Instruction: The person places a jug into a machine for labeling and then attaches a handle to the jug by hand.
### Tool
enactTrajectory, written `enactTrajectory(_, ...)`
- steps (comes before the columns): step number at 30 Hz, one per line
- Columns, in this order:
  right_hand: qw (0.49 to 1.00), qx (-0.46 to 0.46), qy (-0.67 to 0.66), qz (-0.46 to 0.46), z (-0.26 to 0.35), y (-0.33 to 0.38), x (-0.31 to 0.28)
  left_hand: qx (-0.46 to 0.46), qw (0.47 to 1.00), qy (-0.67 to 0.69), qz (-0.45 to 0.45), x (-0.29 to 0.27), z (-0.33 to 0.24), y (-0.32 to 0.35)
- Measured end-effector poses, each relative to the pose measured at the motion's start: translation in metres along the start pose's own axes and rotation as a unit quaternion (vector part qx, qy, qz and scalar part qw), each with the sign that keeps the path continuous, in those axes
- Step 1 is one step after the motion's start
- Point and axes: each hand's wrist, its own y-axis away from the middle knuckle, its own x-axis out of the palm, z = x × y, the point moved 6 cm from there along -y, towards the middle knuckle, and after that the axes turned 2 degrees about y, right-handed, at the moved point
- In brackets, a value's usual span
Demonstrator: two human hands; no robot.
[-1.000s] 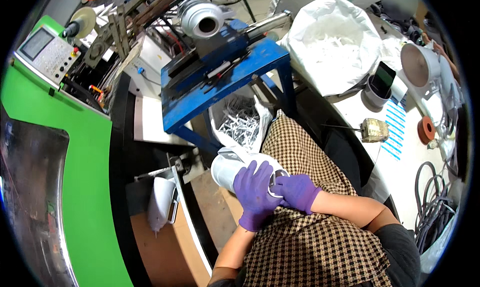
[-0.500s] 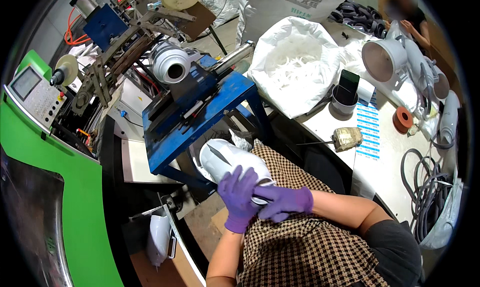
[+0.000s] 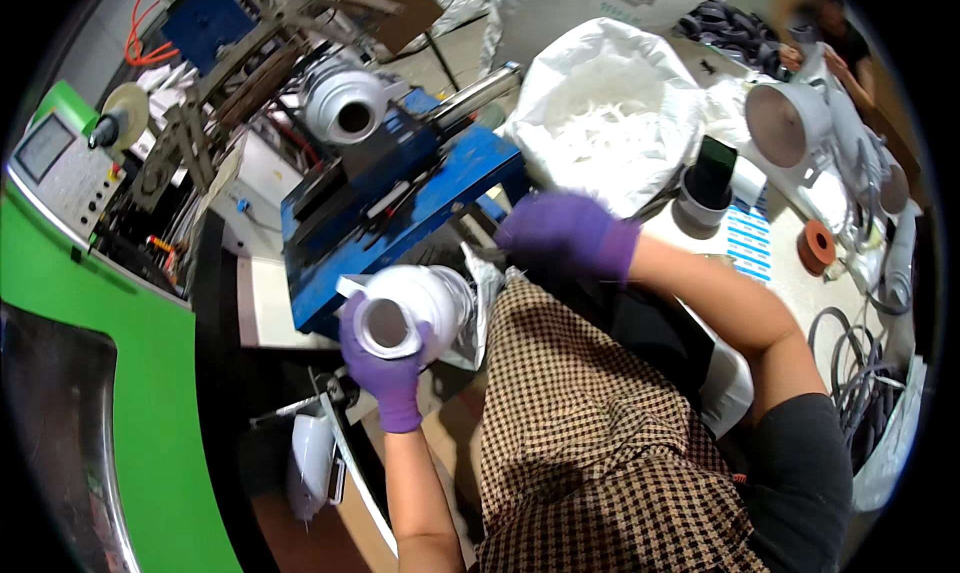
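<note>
Housing (image 3: 428, 298), smooth white, round-mouthed, clasped in purple-gloved left grip (image 3: 388, 376), right grip (image 3: 575, 235) blurred, closure unclear

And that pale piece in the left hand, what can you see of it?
The pale piece is whitish and hollow, plastic-looking, with a round opening facing the camera and what looks like a flat tab at upper left. The purple-gloved left hand grips its near end, near the blue table; the right hand is off it. Its far side is hidden.
</note>
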Motion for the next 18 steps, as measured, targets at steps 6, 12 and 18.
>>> enactTrajectory(6,0.801,0.435,0.295,0.288,-0.240,0.110,0.001,0.029,0.984,0.125,-0.126,-0.074,-0.012,-0.031)
enactTrajectory(12,0.830,0.496,0.206,0.150,-0.230,0.104,-0.013,0.008,0.978,0.136,-0.159,-0.115,-0.038,0.004)
enactTrajectory(18,0.918,0.357,-0.146,-0.089,-0.141,0.071,-0.002,-0.063,0.998,-0.003,0.013,-0.113,-0.007,0.086)
